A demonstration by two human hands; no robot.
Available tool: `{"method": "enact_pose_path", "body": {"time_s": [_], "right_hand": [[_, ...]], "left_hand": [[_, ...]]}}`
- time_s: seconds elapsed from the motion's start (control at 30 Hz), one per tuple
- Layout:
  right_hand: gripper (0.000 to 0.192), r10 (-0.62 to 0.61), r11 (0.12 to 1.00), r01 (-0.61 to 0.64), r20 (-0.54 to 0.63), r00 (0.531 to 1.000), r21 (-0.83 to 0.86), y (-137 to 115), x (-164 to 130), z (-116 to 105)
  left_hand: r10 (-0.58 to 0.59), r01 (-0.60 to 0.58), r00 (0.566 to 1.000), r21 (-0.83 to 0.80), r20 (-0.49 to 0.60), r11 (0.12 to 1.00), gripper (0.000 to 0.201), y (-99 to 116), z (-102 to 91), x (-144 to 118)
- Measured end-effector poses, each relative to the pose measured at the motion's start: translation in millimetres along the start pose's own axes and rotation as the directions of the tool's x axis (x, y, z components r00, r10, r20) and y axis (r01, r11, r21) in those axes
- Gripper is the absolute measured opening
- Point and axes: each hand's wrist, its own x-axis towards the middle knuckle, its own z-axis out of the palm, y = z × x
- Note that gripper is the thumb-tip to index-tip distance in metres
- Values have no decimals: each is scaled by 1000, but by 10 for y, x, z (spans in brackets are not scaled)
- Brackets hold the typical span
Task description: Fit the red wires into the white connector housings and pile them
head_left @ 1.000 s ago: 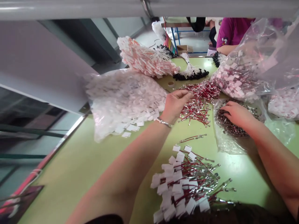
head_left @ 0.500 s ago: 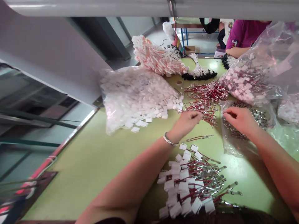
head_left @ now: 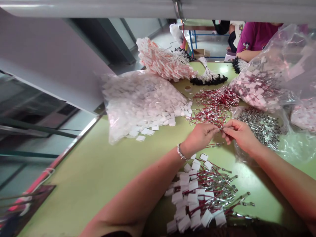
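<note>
Over the green table, my left hand (head_left: pixel 202 136), with a bracelet at its wrist, and my right hand (head_left: pixel 238 132) meet fingertip to fingertip. My left fingers pinch what looks like a short red wire lead, mostly hidden. My right thumb and finger close on a small silver metal part at its end. Just behind them lies a pile of red wire leads (head_left: pixel 212 105) with metal ends. To the right, an open plastic bag holds small silver metal parts (head_left: pixel 261 126). A loose red lead (head_left: pixel 216 144) lies below the fingers. Nearer me are red leads with white tabs (head_left: pixel 194 199) and silver ends.
A clear bag of white pieces (head_left: pixel 145 102) spills at the left. Behind it lie an orange-white bundle (head_left: pixel 163 61) and white wires with black ends (head_left: pixel 207 77). A bag of tabbed leads (head_left: pixel 259 85) stands right. A person in a purple shirt (head_left: pixel 256 38) sits across.
My right hand has left the bag of metal parts and moved left to my left hand. My left hand has come slightly nearer and right, off the red lead pile.
</note>
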Motion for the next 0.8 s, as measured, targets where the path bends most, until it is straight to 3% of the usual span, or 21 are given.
{"method": "enact_pose_path", "body": {"time_s": [0.07, 0.17, 0.27, 0.33, 0.43, 0.53, 0.6, 0.7, 0.8], "right_hand": [[20, 29, 999, -29, 15, 999, -14, 18, -7, 7], [20, 61, 997, -61, -2, 998, -35, 44, -11, 24], [13, 80, 982, -83, -27, 996, -167, 40, -8, 31], [8, 32, 922, -30, -2, 999, -386, 18, -4, 22], [11, -98, 705, 176, 152, 983, -687, -38, 12, -32], [12, -219, 520, 272, 182, 959, -810, -131, 54, -184], [15, -299, 382, 189, 73, 951, -905, -200, 93, -350], [21, -307, 75, -90, -109, 945, -993, -248, 150, -624], [23, -214, -86, -140, -119, 970, -986, -204, 197, -800]], "left_hand": [[109, -115, 993, 199, 43, 973, 29, -14, 23, -14], [133, -174, 982, 357, 137, 918, 31, -11, 14, -2], [122, -166, 975, 249, 185, 954, 28, -35, -92, 63], [55, -67, 996, 180, 71, 981, 25, -96, -179, 118], [-117, 169, 971, 253, -208, 953, 23, -233, -216, 185], [-128, 198, 971, 373, -204, 907, 17, -341, -108, 238], [-106, 168, 980, 412, -170, 896, 14, -368, -8, 272], [-114, 170, 981, 420, -155, 892, 14, -356, 79, 312], [-120, 173, 979, 368, -164, 914, 16, -330, 40, 322]]}}
